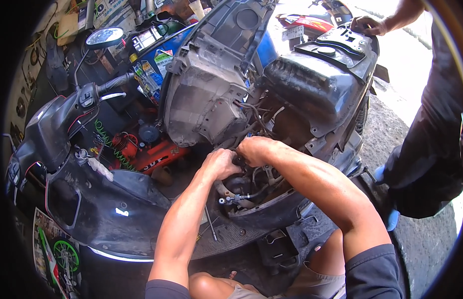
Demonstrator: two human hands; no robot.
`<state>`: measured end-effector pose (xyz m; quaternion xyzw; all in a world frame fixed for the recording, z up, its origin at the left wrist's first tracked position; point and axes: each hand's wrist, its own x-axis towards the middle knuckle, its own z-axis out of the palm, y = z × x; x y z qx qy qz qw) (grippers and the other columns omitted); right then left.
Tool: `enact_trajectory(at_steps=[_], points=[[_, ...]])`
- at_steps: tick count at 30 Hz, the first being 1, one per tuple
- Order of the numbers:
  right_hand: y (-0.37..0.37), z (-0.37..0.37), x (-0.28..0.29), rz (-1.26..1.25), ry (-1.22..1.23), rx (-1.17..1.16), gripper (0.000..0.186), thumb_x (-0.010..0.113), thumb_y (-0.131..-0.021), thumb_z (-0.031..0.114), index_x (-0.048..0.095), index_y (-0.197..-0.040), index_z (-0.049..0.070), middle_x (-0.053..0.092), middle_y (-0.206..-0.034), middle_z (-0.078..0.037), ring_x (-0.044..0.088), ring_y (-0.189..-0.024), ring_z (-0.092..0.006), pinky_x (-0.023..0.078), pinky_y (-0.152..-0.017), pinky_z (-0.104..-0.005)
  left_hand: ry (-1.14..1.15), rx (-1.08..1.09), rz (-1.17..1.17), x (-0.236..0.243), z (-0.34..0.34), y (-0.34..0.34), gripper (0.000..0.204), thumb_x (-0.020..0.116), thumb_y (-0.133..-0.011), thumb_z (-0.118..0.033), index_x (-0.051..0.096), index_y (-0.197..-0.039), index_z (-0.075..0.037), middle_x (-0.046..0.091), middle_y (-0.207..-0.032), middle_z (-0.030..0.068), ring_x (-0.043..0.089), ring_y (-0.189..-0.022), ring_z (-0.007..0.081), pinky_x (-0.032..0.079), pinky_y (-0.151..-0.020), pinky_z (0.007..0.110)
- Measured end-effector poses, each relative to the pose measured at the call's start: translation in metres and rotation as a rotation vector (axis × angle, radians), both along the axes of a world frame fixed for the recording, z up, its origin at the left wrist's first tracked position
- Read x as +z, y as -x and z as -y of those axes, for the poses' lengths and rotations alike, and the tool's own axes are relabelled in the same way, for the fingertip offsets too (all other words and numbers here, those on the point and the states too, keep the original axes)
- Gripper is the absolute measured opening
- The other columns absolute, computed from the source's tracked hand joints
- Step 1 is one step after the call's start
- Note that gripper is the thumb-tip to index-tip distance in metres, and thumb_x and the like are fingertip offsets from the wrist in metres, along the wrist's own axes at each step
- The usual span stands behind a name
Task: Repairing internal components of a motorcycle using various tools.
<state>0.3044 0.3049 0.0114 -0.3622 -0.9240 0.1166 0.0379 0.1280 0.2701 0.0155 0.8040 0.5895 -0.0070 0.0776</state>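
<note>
My left hand (221, 163) and my right hand (254, 149) meet in the opened body of a black scooter, fingers curled around a dark part (239, 160) mostly hidden by them. Just below lie a hose with a metal fitting (235, 198) and pale curved pipework (225, 188). Wiring (254, 112) runs above my hands, beside a raised dusty plastic panel (201, 99). A black under-seat housing (306, 89) stands upper right. A long thin metal tool or rod (211, 224) stands or leans on the ribbed footboard (241, 233), left of the engine opening.
A co-worker's hand (368, 26) rests on the scooter's rear bracket; their dark-clothed leg (415, 159) is at the right. The handlebar (89, 99) and mirror (104, 36) are left. Behind are a red machine (151, 157), a green coiled hose (109, 142) and clutter. A red motorcycle (306, 21) stands beyond.
</note>
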Motion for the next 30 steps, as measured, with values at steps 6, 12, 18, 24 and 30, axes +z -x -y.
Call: enact_trajectory(at_steps=[6,12,18,24,30], points=[[0.005,0.003,-0.003,0.014,-0.002,0.012,0.025,0.072,-0.079,0.012,0.079,-0.103,0.008,0.075,-0.105,-0.020,0.072,-0.102,-0.0369,0.058,-0.088,-0.0446,-0.030,-0.010,0.014,-0.002,0.006,0.003,0.050,0.083,-0.069,-0.038,0.077,-0.109,-0.010,0.074,-0.101,0.0212,0.070,-0.098,0.0386,0.055,-0.086,0.046],[-0.002,-0.007,-0.006,-0.066,0.010,0.031,0.026,0.074,-0.077,0.014,0.078,-0.102,0.007,0.075,-0.104,-0.018,0.072,-0.102,-0.0364,0.058,-0.088,-0.0451,-0.021,0.006,-0.002,0.004,0.005,-0.005,0.048,0.080,-0.072,-0.041,0.077,-0.108,-0.009,0.074,-0.100,0.0211,0.070,-0.097,0.0400,0.055,-0.085,0.047],[0.003,0.001,-0.001,-0.025,-0.067,0.041,0.024,0.076,-0.075,0.016,0.079,-0.097,0.008,0.075,-0.101,-0.020,0.073,-0.100,-0.0367,0.059,-0.085,-0.0455,-0.112,-0.013,-0.005,0.001,0.009,0.001,0.042,0.081,-0.071,-0.042,0.078,-0.099,-0.010,0.073,-0.096,0.0213,0.070,-0.094,0.0405,0.056,-0.082,0.048],[0.000,-0.002,-0.005,-0.049,-0.017,0.010,0.025,0.077,-0.075,0.016,0.079,-0.099,0.007,0.075,-0.104,-0.020,0.071,-0.103,-0.0374,0.058,-0.088,-0.0454,-0.081,-0.025,0.018,0.000,0.006,-0.002,0.041,0.079,-0.072,-0.043,0.078,-0.099,-0.011,0.074,-0.097,0.0187,0.070,-0.094,0.0387,0.056,-0.081,0.047],[0.003,0.002,-0.010,-0.037,-0.048,0.030,0.026,0.076,-0.076,0.016,0.078,-0.100,0.005,0.075,-0.103,-0.021,0.072,-0.101,-0.0378,0.059,-0.086,-0.0462,-0.061,0.000,0.016,0.004,0.016,-0.003,0.044,0.077,-0.072,-0.039,0.077,-0.107,-0.012,0.074,-0.105,0.0207,0.069,-0.103,0.0393,0.056,-0.088,0.049]])
